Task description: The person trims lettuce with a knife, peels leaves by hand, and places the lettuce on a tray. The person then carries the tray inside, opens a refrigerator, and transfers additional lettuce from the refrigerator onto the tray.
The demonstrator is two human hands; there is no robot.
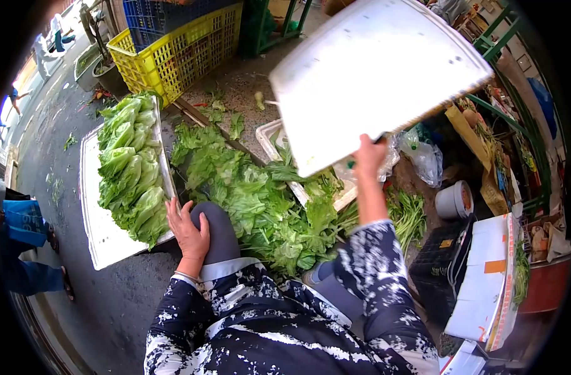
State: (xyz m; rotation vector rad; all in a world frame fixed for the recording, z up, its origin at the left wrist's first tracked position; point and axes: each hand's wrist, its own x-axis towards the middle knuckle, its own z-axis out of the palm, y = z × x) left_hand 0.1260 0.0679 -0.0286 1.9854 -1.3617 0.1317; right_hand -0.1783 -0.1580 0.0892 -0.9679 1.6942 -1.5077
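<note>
My right hand (369,156) grips the near edge of a large white foam board (379,75), raised and tilted in front of me. A small dark object, too unclear to name, pokes out beside its thumb. My left hand (190,234) holds nothing; its fingers are spread next to my knee, close to the near end of a lettuce row. Those green lettuce heads (129,169) lie stacked along another white foam board (97,231) on the left. Loose lettuce leaves (248,194) cover the ground between my legs and the raised board.
Ahead stand a yellow crate (173,62) and a blue crate (154,25). A white foam box (270,134) sits partly under the raised board. To the right are green stalks (410,215), a grey bucket (454,200), a black crate (440,256) and a white box (479,275). A person (29,275) stands far left.
</note>
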